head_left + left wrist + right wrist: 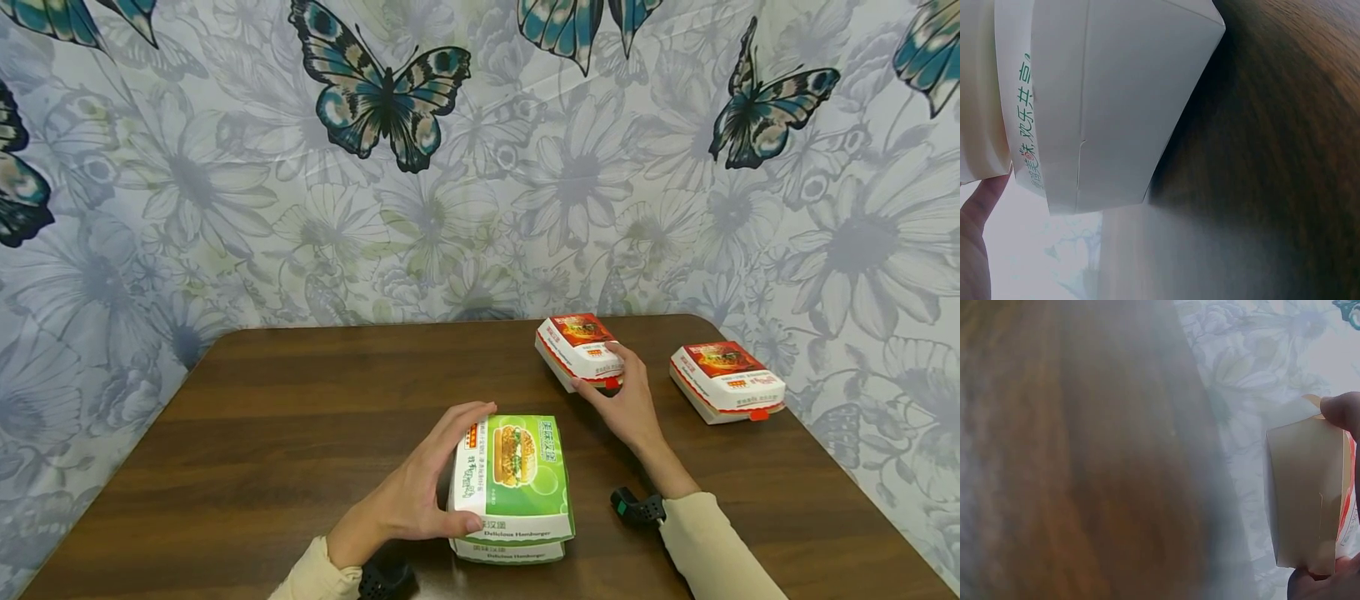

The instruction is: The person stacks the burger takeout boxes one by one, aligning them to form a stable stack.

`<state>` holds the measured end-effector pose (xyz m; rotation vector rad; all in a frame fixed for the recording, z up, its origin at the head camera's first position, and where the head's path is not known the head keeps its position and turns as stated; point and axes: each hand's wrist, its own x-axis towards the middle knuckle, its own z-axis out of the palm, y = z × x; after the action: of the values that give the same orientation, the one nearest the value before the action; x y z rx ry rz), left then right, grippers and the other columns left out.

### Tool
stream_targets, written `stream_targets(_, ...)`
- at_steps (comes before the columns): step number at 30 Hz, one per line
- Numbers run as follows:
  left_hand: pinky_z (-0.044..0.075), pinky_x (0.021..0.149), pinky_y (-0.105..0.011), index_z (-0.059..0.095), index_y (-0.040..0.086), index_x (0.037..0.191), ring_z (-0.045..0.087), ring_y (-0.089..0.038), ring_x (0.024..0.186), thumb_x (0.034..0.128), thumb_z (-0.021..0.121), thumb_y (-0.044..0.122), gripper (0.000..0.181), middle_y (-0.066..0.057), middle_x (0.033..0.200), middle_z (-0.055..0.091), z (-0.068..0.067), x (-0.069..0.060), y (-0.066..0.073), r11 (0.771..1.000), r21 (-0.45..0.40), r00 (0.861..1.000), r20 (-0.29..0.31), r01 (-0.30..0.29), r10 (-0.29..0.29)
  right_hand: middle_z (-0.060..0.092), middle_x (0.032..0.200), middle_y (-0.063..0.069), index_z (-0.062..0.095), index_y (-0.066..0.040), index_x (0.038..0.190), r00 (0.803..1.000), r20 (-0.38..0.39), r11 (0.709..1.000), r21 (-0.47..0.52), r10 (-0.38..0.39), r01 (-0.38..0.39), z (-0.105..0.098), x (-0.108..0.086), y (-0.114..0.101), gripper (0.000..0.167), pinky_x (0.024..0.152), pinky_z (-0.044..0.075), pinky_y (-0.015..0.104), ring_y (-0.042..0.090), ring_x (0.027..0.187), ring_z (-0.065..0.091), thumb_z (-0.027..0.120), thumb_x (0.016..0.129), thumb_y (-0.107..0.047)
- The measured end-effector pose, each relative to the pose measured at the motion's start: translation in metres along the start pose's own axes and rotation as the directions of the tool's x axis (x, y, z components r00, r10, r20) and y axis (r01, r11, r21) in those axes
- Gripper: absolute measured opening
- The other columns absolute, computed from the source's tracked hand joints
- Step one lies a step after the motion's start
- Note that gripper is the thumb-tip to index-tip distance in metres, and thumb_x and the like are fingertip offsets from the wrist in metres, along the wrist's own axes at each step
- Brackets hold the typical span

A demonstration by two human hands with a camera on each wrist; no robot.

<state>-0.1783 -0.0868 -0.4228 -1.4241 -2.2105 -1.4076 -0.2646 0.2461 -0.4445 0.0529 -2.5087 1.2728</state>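
The step in hand appears to be a two-handed hold on packaging. Near the right part of the far edge of the counter (300, 433), the right hand (628, 408) pinches a red-topped box (579, 335) between thumb and fingers. Backdrop shows between this box and the counter in the right wrist view, so it seems raised. Toward the near edge, the left hand (408, 500) grips the upper green box (525, 492), thumb at the front and fingers over the back. It sits on the lower green box (525, 553), slightly out of line with it. A second red-topped box (727, 383) lies by the right edge, below the far right corner, held by neither hand.

The next move likely calls for an even, light pinch, since thin sides could buckle, and for a steady left hand so that the stack does not slide.

All four boxes look like folded paperboard: squarish, with smooth printed lids, and the red-topped ones show red front tabs. The side panels in the wrist views are plain and flat, with creases and small slits. The counter has dark brown wood grain; the backdrop (225, 200) looks soft and faintly wrinkled.
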Motion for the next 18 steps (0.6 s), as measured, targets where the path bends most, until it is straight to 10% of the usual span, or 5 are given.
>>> stream_targets(18,0.040,0.115,-0.041,0.027,0.015,0.162,0.042,-0.025,0.139,0.0847,0.072,0.057,0.099,-0.006,0.160,0.034,0.001,-0.001,0.000,1.000,-0.014,1.000,0.002,0.016,-0.016,0.031,0.157,0.021,0.033,-0.011,0.156,0.998,-0.009,0.996,0.053,-0.065,0.065,-0.012,-0.001,-0.023,0.082,0.108,0.037,0.055,0.036,0.136,0.037,0.079,0.091,-0.032)
